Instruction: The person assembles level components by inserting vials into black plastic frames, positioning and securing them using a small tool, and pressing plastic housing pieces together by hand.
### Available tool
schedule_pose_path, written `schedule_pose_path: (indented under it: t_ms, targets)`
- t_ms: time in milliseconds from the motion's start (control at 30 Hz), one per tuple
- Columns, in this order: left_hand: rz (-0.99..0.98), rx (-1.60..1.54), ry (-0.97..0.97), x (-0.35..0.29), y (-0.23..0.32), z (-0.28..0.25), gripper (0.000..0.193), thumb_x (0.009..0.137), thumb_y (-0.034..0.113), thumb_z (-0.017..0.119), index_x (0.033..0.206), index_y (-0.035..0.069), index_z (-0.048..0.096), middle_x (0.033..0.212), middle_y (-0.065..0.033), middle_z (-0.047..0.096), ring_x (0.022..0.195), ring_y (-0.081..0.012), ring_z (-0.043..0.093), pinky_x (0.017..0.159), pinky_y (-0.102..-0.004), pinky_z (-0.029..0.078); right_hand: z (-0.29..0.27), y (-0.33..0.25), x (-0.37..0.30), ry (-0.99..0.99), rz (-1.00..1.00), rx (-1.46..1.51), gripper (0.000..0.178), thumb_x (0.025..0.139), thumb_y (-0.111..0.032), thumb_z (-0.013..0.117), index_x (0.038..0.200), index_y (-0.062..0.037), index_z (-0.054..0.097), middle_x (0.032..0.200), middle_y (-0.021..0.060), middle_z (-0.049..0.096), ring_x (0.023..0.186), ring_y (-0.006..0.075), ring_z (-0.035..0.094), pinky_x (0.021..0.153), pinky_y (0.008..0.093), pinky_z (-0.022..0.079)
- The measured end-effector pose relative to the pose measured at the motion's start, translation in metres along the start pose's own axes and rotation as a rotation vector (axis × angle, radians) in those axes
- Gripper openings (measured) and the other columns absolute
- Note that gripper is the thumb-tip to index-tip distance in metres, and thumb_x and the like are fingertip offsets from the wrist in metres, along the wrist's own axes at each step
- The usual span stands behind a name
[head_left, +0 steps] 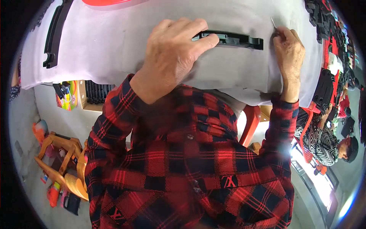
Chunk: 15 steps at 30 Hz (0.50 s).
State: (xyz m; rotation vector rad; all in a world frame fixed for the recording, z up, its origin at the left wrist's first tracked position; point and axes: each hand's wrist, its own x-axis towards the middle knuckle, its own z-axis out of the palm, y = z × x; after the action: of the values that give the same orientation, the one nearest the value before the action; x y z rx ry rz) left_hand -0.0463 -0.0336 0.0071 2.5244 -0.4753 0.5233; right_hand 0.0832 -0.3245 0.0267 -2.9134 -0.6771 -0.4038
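A long black plastic part (244, 41) with a hollow, stepped inside lies on the pale grey table cover (228, 72). My left hand (171, 49) grips its left end, with the thumb along the near side and the other fingers curled over the far side. A light greenish strip shows inside the part near the thumb. Just past the part's right end, my right hand (289, 49) is closed on a thin pointed tool (273, 23). The tool's slim metal tip points away from me, apart from the part. Fingers hide its handle, so its exact kind is unclear.
Another long black part (55, 38) lies at the far left. A red round-edged item (108, 1) sits at the far edge. Black parts (315, 19) pile up on the right. Below stand a carton (82, 95) and a wooden chair (57, 164). Another person (320, 139) sits at right.
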Motion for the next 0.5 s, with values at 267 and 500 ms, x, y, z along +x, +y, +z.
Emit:
schedule_pose_path:
  t_ms: [267, 500]
  targets:
    - [-0.011, 0.038, -0.007, -0.001, 0.002, 0.001, 0.031, 0.077, 0.0, 0.063, 0.101, 0.018, 0.072, 0.105, 0.0018, 0.064, 0.093, -0.0191, 0.063, 0.081, -0.0347, 0.047, -0.008, -0.001, 0.011, -0.168, 0.181, 0.092, 0.019, 0.083, -0.01, 0.061, 0.1, -0.0044, 0.068, 0.08, 0.0135, 0.069, 0.072, 0.0266, 0.068, 0.07, 0.0349, 0.054]
    - [0.0, 0.04, 0.016, 0.001, 0.002, 0.0, 0.032, 0.076, 0.0, 0.063, 0.1, 0.018, 0.072, 0.103, 0.0013, 0.064, 0.093, -0.0194, 0.064, 0.081, -0.0348, 0.047, -0.019, 0.005, 0.006, -0.087, 0.344, 0.869, 0.019, 0.089, -0.011, 0.052, 0.095, -0.0027, 0.069, 0.081, -0.0014, 0.062, 0.071, 0.011, 0.056, 0.062, 0.0274, 0.046]
